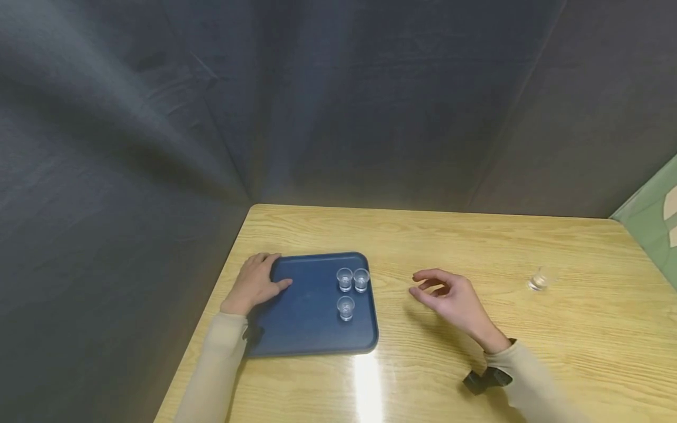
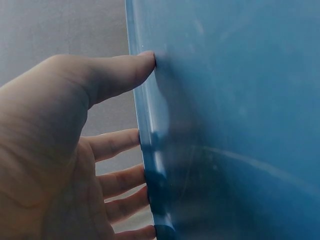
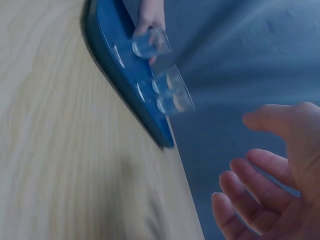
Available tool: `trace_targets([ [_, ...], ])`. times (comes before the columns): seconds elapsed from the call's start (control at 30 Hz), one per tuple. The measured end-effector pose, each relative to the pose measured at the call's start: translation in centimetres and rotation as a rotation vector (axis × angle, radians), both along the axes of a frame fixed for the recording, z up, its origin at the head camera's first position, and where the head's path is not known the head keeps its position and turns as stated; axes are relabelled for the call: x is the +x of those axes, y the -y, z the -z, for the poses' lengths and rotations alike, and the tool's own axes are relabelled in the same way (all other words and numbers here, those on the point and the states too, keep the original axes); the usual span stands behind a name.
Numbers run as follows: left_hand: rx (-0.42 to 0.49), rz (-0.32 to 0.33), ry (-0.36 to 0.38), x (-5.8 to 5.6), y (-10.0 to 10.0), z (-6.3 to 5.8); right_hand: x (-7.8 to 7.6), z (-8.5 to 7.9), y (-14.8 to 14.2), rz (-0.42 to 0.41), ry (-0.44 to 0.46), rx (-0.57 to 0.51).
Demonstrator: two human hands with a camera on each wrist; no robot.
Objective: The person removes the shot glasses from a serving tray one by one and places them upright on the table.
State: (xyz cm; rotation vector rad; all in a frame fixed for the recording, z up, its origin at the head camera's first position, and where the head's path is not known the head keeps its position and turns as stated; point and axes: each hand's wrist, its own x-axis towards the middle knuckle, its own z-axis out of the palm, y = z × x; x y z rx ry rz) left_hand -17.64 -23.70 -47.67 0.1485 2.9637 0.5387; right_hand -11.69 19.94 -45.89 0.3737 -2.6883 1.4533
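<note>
My left hand [image 1: 256, 284] rests at the far left corner of a blue tray [image 1: 312, 338]. In the left wrist view its thumb lies over the tray's rim [image 2: 148, 102], and the nearly straight fingertips touch that edge. Three clear shot glasses stand upright on the tray's right side: two side by side at the back, a left one [image 1: 345, 279] and a right one [image 1: 361, 280], and one nearer [image 1: 346, 308]. To the tray's right my right hand [image 1: 453, 299] hovers over the table, fingers loosely bent with nothing between them; the right wrist view shows that hand [image 3: 272, 175] apart from the glasses.
Another clear glass [image 1: 538, 279] is on the wooden table [image 1: 423, 235], to the right of my right hand. Dark cloth [image 1: 370, 117] hangs behind and along the left of the table. Green patterned material [image 1: 647, 223] lies beyond the right edge.
</note>
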Motion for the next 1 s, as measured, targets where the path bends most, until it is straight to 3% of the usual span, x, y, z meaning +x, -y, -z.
trace_targets([
  [0.33, 0.008, 0.002, 0.000, -0.1, -0.2, 0.2, 0.3, 1.5, 3.7, -0.110, 0.001, -0.044],
  [1.0, 0.012, -0.011, 0.004, 0.1, 0.0, 0.0, 0.6, 1.3, 9.6, -0.298, 0.018, -0.100],
])
